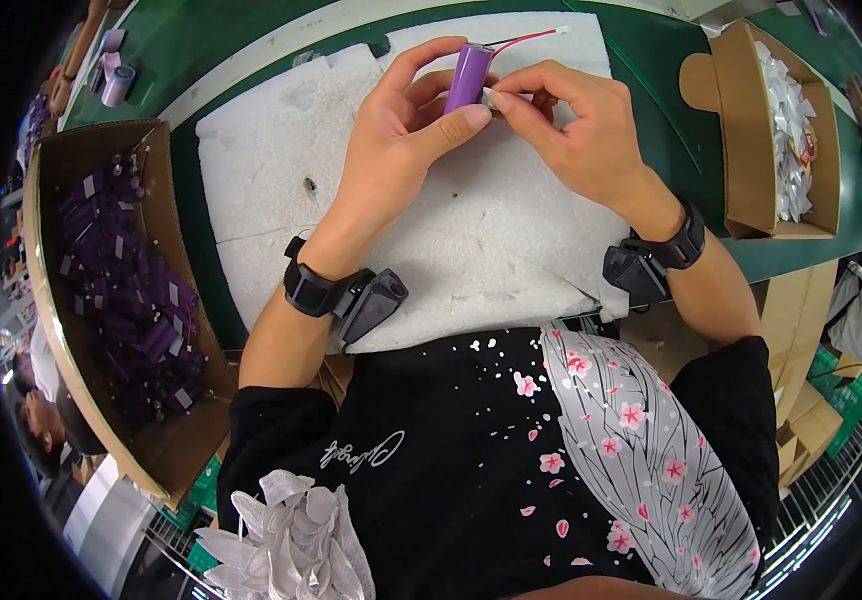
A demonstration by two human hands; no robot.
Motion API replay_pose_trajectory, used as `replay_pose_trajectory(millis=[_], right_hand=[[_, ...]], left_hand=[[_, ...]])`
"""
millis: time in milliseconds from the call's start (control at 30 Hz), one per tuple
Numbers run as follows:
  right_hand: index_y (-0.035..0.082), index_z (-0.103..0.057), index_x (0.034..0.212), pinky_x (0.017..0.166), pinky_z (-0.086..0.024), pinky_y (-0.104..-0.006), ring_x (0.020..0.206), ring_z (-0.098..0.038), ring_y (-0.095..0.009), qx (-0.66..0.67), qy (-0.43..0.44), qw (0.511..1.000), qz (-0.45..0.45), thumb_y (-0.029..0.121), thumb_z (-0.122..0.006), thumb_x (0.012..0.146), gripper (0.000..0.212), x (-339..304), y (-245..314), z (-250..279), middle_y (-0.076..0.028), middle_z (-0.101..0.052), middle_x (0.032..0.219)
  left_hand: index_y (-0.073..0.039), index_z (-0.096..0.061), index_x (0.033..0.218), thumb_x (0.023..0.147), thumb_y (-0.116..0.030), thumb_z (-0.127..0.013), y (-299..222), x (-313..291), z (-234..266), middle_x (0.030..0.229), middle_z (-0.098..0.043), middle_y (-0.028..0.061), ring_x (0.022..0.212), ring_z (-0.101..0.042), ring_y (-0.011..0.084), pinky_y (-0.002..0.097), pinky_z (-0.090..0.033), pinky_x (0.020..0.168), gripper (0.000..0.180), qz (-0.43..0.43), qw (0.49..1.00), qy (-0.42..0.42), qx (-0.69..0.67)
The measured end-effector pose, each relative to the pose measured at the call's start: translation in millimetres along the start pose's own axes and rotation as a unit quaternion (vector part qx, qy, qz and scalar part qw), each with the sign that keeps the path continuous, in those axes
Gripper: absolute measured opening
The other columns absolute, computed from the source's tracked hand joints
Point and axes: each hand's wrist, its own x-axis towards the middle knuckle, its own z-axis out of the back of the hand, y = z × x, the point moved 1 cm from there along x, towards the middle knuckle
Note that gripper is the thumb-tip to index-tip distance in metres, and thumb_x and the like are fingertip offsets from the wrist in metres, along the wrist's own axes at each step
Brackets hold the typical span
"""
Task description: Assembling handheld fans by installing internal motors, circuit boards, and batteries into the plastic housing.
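Observation:
My left hand (391, 130) grips a purple cylindrical battery (469, 78) between its fingers and thumb, tilted slightly over the white foam sheet (281, 170). Red and black wires (523, 39) run from the battery's top toward a small white connector (563, 30) at the far right. My right hand (586, 130) is closed in a pinch beside the battery's lower end. At its fingertips shows a small whitish piece (488, 99), mostly hidden and too small to name. The two hands nearly meet there.
A cardboard box (166, 180) on the left holds many purple batteries (126, 260). On the right, another cardboard box (738, 130) contains shiny white pieces (789, 140). Purple rolls (117, 86) stand at the far left on the green table (191, 45). Other people are at both sides.

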Motion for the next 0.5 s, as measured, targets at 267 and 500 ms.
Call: replay_pose_trajectory(millis=[267,500], right_hand=[[0.002,-0.068,0.092,0.055,-0.047,-0.0227,0.06,-0.058,-0.01,-0.004,0.0,1.0,0.001,0.009,-0.07,0.083,0.011,-1.1,-1.4,-1.6,-0.005,-0.069,0.078],[0.002,-0.068,0.092,0.055,-0.046,-0.0229,0.059,-0.058,-0.011,-0.008,-0.008,1.0,0.013,0.009,-0.07,0.083,0.011,-0.2,-3.4,-1.0,-0.006,-0.069,0.08]], left_hand=[[-0.007,-0.044,0.133,0.083,-0.01,-0.072,1.3,-1.1,1.0,0.114,-0.062,0.0102,0.105,-0.059,0.0154,0.0279,-0.044,0.093,0.057,-0.002,1.0,0.0,0.006],[-0.007,-0.043,0.134,0.082,-0.01,-0.073,-0.6,1.8,0.0,0.113,-0.062,0.0101,0.104,-0.059,0.0152,0.0277,-0.044,0.092,0.06,0.005,1.0,-0.005,0.009]])
